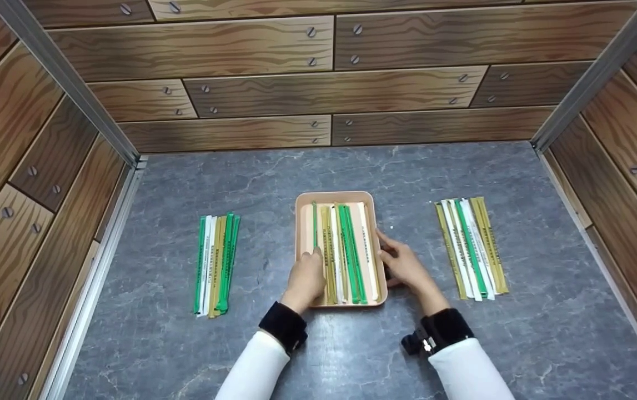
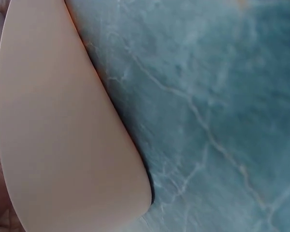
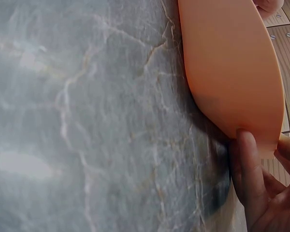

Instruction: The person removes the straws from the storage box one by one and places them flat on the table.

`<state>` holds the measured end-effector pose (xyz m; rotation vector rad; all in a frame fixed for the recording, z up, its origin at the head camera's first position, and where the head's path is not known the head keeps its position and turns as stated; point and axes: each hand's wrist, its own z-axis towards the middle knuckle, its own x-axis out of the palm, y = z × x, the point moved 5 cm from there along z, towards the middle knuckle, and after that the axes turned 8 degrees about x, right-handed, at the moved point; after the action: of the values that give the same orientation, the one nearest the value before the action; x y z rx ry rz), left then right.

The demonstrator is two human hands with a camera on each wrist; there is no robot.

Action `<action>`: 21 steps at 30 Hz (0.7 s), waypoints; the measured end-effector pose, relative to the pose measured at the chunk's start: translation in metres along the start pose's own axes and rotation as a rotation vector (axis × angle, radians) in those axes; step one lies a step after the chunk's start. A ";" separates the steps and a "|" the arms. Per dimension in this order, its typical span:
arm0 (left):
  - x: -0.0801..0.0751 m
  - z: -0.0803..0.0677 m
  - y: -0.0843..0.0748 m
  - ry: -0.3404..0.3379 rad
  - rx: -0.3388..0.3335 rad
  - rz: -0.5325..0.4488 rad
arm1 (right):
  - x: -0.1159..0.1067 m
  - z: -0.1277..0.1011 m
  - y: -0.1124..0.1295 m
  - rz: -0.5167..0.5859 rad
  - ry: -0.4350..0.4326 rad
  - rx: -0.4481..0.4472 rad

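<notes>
A peach-coloured tray lies on the table with several wrapped straws inside, gold, white and green, side by side. My left hand reaches over the tray's left rim. Its curled fingers pinch a thin green straw, whose far end shows beyond them. At the right long side, my right hand touches the tray from outside, fingertips at the rim. The right wrist view has its fingers fairly straight, one tip on the tray's outer wall. Mostly the wall shows in the left wrist view.
Left of the tray lies a row of green, white and gold wrapped straws. Another such row lies to the right. Wood-patterned panels enclose the grey marbled table at the back and both sides.
</notes>
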<state>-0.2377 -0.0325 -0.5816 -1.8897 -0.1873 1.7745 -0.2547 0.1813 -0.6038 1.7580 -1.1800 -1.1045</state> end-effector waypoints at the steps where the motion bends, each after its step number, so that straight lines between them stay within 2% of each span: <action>1: 0.000 0.000 0.000 0.007 -0.008 -0.005 | 0.000 0.000 0.000 0.001 -0.001 0.001; 7: 0.000 0.002 -0.001 0.047 -0.022 0.036 | -0.001 0.001 -0.001 -0.008 -0.016 0.002; 13: 0.001 0.002 -0.001 0.032 0.000 0.059 | -0.002 0.001 0.001 -0.022 -0.025 -0.023; 18: 0.000 0.000 0.001 0.022 0.001 0.005 | -0.002 0.001 0.001 -0.031 -0.028 -0.031; 21: -0.002 -0.001 0.002 0.019 -0.023 -0.066 | -0.002 0.001 0.001 -0.038 -0.036 -0.031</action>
<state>-0.2374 -0.0354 -0.5804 -1.8935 -0.2618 1.7171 -0.2562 0.1831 -0.6026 1.7504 -1.1491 -1.1749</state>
